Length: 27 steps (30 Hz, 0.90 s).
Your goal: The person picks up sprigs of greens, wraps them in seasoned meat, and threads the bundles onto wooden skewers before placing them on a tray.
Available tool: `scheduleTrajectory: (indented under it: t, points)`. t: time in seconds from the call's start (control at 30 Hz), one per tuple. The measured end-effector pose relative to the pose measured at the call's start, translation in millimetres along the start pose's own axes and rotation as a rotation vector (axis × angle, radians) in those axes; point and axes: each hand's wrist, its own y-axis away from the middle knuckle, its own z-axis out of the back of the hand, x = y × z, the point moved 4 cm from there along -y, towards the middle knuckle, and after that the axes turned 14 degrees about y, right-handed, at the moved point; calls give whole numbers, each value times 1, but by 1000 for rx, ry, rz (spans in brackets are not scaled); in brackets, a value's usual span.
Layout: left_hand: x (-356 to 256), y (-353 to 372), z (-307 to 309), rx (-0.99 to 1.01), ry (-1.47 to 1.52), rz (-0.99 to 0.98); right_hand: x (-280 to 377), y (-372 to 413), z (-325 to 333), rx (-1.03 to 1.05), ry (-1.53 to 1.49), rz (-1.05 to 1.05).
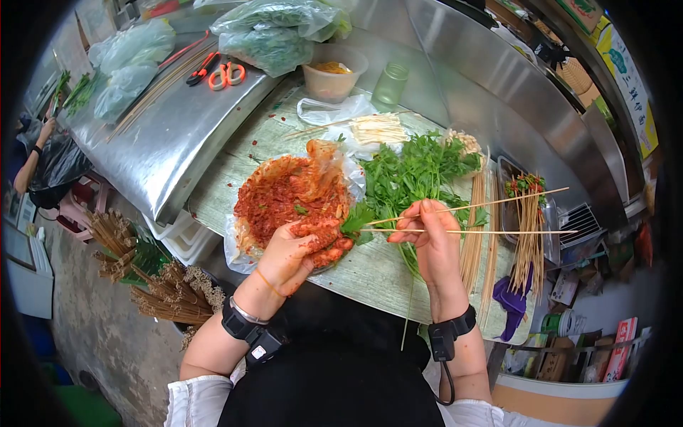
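My left hand point(299, 252), smeared with red paste, is closed around a small bunch of green leaves point(357, 219) at the edge of the red chili mixture point(281, 203). In my right hand point(428, 238) are two thin bamboo skewers point(519, 232), pinched between the fingers; their left ends reach the leaves. Behind my right hand lies a pile of leafy greens point(409, 174). White enoki mushrooms point(378, 129) rest on plastic beyond it. Loose skewers point(472, 242) lie just right of my right hand.
Filled skewers point(528, 213) lie at a metal tray on the right, near a purple cloth point(509, 306). A plastic tub point(334, 75) and a green glass point(390, 85) stand at the back. Scissors point(226, 75) lie on the steel counter point(171, 135). A co-worker's arm point(34, 153) shows far left.
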Motion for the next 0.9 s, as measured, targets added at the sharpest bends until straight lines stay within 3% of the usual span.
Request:
scheduleTrajectory:
  t: [0.5, 0.6, 0.77, 0.9]
  points:
    - [8, -11, 13, -62, 252, -173, 1, 34, -15, -34, 69, 291]
    - [9, -9, 13, -58, 270, -182, 0, 34, -21, -81, 145, 313]
    - [10, -10, 14, -67, 283, -214, 9, 42, -31, -17, 432, 574]
    - [10, -11, 14, -85, 204, -341, 15, 41, -39, 22, 597, 633]
